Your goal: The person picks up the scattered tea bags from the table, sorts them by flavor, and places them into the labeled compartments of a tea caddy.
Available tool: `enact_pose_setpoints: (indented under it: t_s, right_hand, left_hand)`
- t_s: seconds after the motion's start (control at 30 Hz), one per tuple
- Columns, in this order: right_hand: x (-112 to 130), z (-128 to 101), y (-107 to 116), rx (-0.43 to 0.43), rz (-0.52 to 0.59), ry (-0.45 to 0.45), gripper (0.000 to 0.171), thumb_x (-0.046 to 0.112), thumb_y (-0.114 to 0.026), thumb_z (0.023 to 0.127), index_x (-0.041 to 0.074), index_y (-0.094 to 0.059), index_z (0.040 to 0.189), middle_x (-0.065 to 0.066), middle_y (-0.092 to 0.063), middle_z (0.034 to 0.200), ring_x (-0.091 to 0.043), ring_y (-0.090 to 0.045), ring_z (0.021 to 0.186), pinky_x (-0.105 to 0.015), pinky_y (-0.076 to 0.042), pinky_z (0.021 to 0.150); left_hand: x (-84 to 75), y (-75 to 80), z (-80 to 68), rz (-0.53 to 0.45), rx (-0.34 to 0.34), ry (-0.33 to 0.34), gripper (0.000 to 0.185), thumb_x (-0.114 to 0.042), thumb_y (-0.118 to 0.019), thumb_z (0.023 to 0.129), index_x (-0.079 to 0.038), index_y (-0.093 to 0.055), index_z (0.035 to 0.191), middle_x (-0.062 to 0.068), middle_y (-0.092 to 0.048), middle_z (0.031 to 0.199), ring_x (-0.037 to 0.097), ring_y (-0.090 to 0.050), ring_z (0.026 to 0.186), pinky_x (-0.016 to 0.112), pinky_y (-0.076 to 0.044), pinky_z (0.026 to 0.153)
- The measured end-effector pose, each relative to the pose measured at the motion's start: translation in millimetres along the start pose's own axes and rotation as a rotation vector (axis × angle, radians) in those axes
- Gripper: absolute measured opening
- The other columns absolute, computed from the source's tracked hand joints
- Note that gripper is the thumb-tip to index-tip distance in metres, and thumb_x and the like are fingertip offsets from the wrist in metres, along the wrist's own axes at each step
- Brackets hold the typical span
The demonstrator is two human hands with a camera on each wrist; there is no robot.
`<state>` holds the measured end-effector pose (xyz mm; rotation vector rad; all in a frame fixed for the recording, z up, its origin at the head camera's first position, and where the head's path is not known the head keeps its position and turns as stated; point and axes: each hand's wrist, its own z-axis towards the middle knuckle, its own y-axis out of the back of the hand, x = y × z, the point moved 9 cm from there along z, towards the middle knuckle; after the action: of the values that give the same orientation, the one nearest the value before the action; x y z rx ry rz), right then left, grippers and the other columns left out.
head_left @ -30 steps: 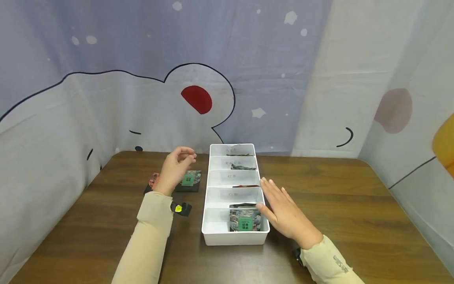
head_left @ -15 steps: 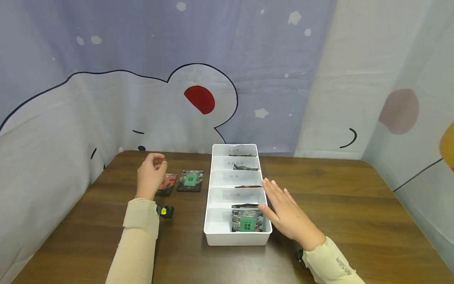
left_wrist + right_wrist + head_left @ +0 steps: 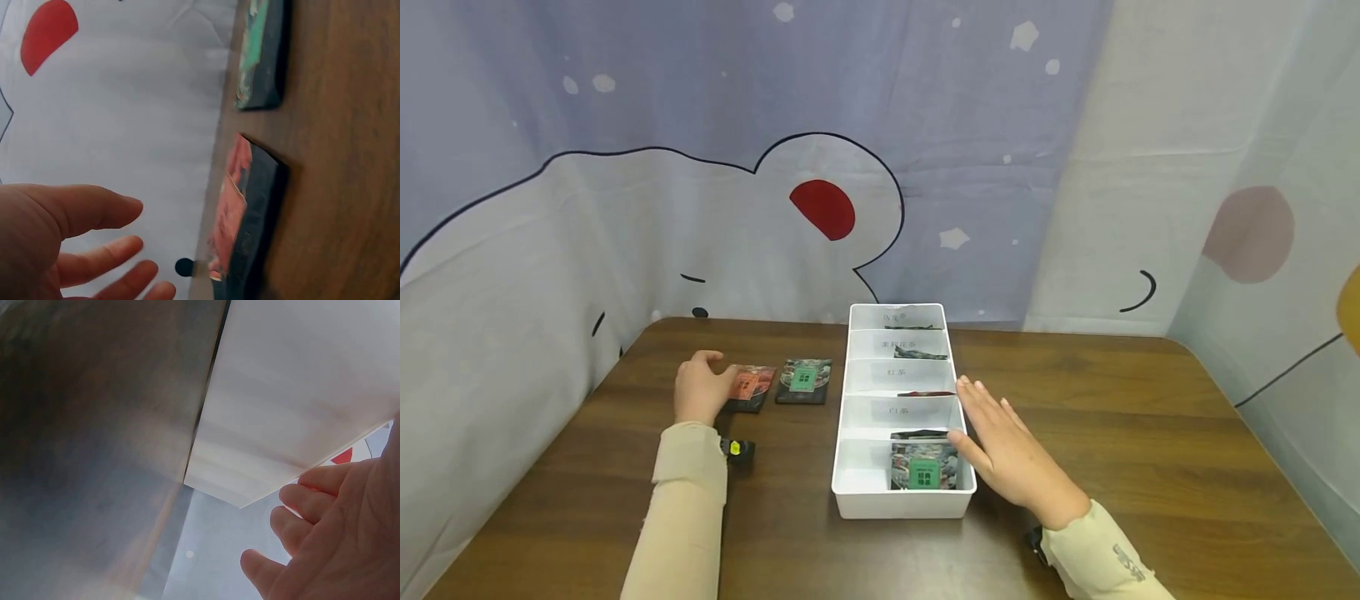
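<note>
A red-and-black tea sachet (image 3: 749, 387) lies on the table at the left, and my left hand (image 3: 702, 388) is right at its left side. In the left wrist view the thumb and fingers are spread apart with nothing between them, a gap short of the red tea sachet (image 3: 232, 215). Beside it lies a green-labelled tea sachet (image 3: 803, 380). My right hand (image 3: 1011, 450) rests with straight fingers at the right rim of a long white divided box (image 3: 895, 505); the right wrist view shows the fingertips along the box's upper edge (image 3: 275, 425).
Across the box run several compartments with printed Chinese labels, each with a sachet at its right side. The front one holds a green-labelled sachet (image 3: 923, 467). The wooden table (image 3: 1120, 433) ends at a patterned curtain (image 3: 985, 167) behind.
My left hand has moved left from above the two sachets, then down to the red one's left side, uncovering both. The right hand has stayed at the box rim.
</note>
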<state>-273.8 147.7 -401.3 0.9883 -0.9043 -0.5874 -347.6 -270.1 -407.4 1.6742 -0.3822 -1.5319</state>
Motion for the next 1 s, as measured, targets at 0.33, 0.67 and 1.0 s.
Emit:
enact_pose_setpoints:
  t_s: [0.33, 0.67, 1.0]
  right_hand:
    - [0, 1, 0, 0.008, 0.001, -0.004, 0.070, 0.042, -0.046, 0.107, 0.002, -0.026, 0.160, -0.014, -0.026, 0.165, -0.036, -0.024, 0.152, -0.060, -0.020, 0.121]
    - [2, 1, 0, 0.010, 0.002, -0.003, 0.070, 0.042, -0.046, 0.107, 0.001, -0.026, 0.160, -0.016, -0.026, 0.165, -0.036, -0.024, 0.152, -0.061, -0.020, 0.120]
    - [2, 0, 1, 0.009, -0.005, -0.009, 0.069, 0.042, -0.046, 0.108, 0.001, -0.026, 0.160, -0.015, -0.026, 0.165, -0.036, -0.024, 0.152, -0.061, -0.021, 0.120]
  left_hand:
    - [12.1, -21.4, -1.1, 0.116, 0.167, 0.092, 0.066, -0.026, -0.063, 0.097, 0.010, -0.040, 0.147, 0.043, -0.035, 0.142, 0.061, -0.035, 0.129, 0.070, -0.035, 0.105]
    - [17.2, -26.0, 1.8, 0.176, 0.178, 0.055, 0.070, -0.022, -0.070, 0.094, 0.012, -0.039, 0.147, 0.042, -0.038, 0.143, 0.059, -0.036, 0.129, 0.068, -0.032, 0.107]
    - [17.4, -20.1, 5.0, 0.131, 0.181, 0.025, 0.070, -0.018, -0.067, 0.096, 0.020, -0.035, 0.145, 0.043, -0.043, 0.142, 0.058, -0.042, 0.131, 0.064, -0.039, 0.108]
